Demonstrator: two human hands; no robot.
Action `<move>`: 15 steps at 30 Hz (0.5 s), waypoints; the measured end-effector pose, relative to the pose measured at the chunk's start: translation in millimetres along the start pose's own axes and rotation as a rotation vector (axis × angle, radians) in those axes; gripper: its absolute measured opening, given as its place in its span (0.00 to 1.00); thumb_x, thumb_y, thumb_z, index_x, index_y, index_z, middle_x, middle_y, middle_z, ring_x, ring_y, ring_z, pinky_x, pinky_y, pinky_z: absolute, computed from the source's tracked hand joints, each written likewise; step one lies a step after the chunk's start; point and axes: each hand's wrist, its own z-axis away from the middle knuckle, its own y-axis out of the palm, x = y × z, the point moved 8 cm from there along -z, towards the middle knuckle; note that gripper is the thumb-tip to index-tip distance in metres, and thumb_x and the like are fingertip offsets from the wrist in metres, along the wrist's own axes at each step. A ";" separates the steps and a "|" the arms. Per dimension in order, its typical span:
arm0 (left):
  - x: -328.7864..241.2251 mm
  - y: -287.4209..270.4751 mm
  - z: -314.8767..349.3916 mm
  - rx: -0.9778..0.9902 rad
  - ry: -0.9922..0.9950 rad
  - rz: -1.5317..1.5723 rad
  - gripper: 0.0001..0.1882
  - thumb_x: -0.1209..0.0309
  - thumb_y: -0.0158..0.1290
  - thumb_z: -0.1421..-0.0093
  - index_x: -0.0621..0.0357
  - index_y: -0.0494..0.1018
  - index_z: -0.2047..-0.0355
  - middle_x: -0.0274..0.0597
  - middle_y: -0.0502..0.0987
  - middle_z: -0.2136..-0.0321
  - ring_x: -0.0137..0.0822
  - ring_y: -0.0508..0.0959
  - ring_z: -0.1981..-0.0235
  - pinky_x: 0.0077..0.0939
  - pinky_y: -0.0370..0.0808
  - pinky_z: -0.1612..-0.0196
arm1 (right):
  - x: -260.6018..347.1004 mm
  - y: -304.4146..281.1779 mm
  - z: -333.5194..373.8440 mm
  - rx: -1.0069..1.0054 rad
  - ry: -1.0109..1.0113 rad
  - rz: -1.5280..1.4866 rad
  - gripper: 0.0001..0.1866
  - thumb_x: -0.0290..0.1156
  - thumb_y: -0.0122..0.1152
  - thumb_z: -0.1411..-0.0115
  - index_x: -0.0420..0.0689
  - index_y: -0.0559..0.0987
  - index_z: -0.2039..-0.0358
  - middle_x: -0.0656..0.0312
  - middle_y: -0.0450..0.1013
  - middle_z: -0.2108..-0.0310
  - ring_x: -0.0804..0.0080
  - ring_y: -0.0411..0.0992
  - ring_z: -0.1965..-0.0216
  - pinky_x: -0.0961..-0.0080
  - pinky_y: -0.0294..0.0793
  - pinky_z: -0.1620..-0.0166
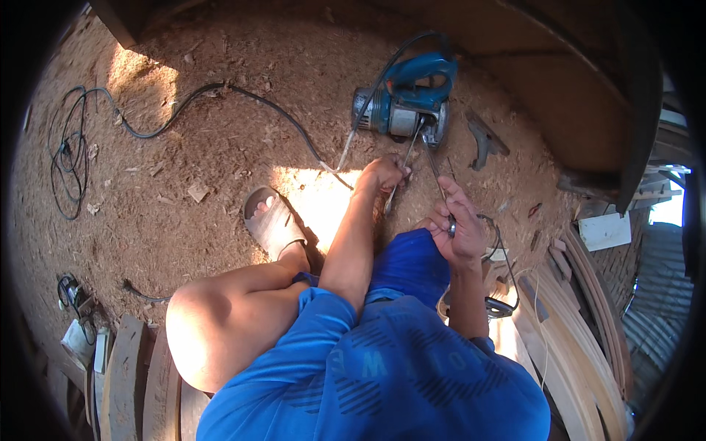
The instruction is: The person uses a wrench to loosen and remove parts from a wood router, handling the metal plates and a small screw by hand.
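Note:
A corded power tool with a teal handle and a silver motor body lies on its side on the ground ahead of me. My left hand is closed round a thin metal bar, whose upper end reaches the tool's metal head. My right hand grips a long metal wrench. Its far end meets the same head, and a ring-shaped end shows at my palm. How the two ends seat in the head is too small to tell. A flat dark grey metal part lies right of the tool.
A black cord runs left across the shaving-covered ground to a loose coil. Curved wooden planks are stacked at lower right, more boards at lower left. A large dark wooden piece overhangs the upper right. My sandalled foot is near.

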 end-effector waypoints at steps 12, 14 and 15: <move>-34.2 -40.0 -4.0 -0.322 0.165 -0.214 0.14 0.59 0.60 0.42 0.57 0.75 0.65 0.53 0.81 0.71 0.50 0.81 0.67 0.43 0.76 0.62 | -3.1 15.2 -51.8 -0.134 -0.266 -0.212 0.15 0.24 0.50 0.36 0.45 0.70 0.49 0.69 0.64 0.73 0.79 0.62 0.73 0.72 0.67 0.62; -58.0 -52.5 11.6 -0.437 0.229 -0.147 0.13 0.60 0.60 0.43 0.58 0.75 0.66 0.53 0.80 0.69 0.50 0.80 0.65 0.41 0.75 0.60 | -7.6 15.3 -47.9 -0.104 -0.277 -0.130 0.15 0.22 0.49 0.37 0.45 0.70 0.49 0.69 0.64 0.74 0.80 0.62 0.74 0.73 0.67 0.63; -68.3 -62.3 23.6 -0.552 0.292 -0.076 0.13 0.62 0.60 0.43 0.58 0.75 0.67 0.53 0.80 0.67 0.51 0.79 0.63 0.39 0.74 0.58 | -14.1 15.5 -41.9 -0.100 -0.274 -0.140 0.15 0.22 0.49 0.37 0.45 0.70 0.49 0.69 0.64 0.74 0.80 0.62 0.74 0.73 0.67 0.63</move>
